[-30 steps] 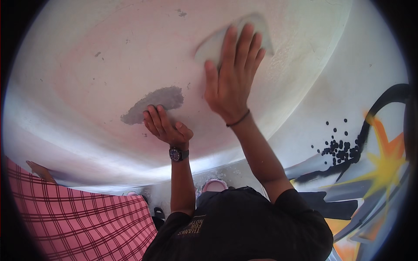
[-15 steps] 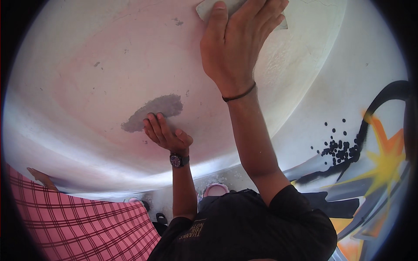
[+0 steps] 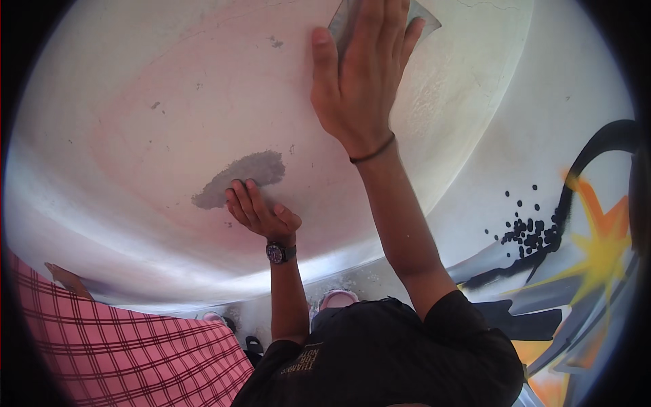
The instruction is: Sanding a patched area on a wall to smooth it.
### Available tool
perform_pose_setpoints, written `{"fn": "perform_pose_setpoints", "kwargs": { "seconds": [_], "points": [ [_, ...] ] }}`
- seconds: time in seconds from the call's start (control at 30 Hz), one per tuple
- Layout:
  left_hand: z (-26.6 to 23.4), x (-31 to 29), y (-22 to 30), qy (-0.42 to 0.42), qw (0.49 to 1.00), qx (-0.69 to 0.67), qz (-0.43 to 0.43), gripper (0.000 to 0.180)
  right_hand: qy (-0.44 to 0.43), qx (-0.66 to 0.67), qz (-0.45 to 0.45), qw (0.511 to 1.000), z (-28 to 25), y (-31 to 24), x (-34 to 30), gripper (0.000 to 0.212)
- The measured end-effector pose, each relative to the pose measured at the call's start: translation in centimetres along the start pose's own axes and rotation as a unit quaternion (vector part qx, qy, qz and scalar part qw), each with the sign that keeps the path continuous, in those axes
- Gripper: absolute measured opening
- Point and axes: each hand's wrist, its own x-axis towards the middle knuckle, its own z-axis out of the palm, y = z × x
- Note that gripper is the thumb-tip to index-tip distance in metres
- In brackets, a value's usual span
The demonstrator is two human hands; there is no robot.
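My right hand [image 3: 359, 81] is stretched up against a whitish, pink-tinted wall [image 3: 203, 129], fingers extended. Under its palm and fingers it holds a thin grey sheet, seemingly sandpaper [image 3: 344, 22], flat to the surface. The sheet's edges stick out on both sides of the fingers, and its upper part is cut off by the picture's edge. Lower down, my left hand [image 3: 261, 211] rests its fingertips at the lower edge of a rough grey patch [image 3: 254, 168]. Its fingers lie extended, the thumb is apart, and no object shows in it.
Painted artwork with black dots [image 3: 532, 234] and a yellow-orange star [image 3: 600, 247] covers the surface at right. A pink checked cloth [image 3: 129, 353] fills the lower left, with another person's hand [image 3: 68, 279] above it. A pink bucket [image 3: 339, 297] and a dark sandal [image 3: 253, 344] are below.
My right hand has slid slightly upward along the wall with the sheet, its fingers now straighter and the sheet's corner turned. My left hand stays at the grey patch.
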Motion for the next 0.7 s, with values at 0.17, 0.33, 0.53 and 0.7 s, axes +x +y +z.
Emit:
{"fn": "perform_pose_setpoints", "kwargs": {
  "seconds": [0.17,0.33,0.53,0.7],
  "points": [
    [-0.1,0.0,0.0,0.001,1.0,0.006,-0.004,0.056,0.054,-0.076,-0.055,0.994,0.6,1.3,-1.2,0.063],
    [-0.7,0.5,-0.3,0.007,1.0,0.005,0.003,0.056,-0.264,-0.154,0.118,0.945,-5.7,-6.0,-10.2,0.06],
    [-0.5,0.3,-0.4,-0.002,1.0,0.005,0.001,0.057,-0.237,-0.17,0.103,0.951,-5.3,-4.5,-6.8,0.061],
    [-0.1,0.2,-0.3,0.0,1.0,-0.002,0.002,0.057,-0.184,-0.174,0.075,0.964,-3.6,-2.4,-2.5,0.062]
  ]
}}
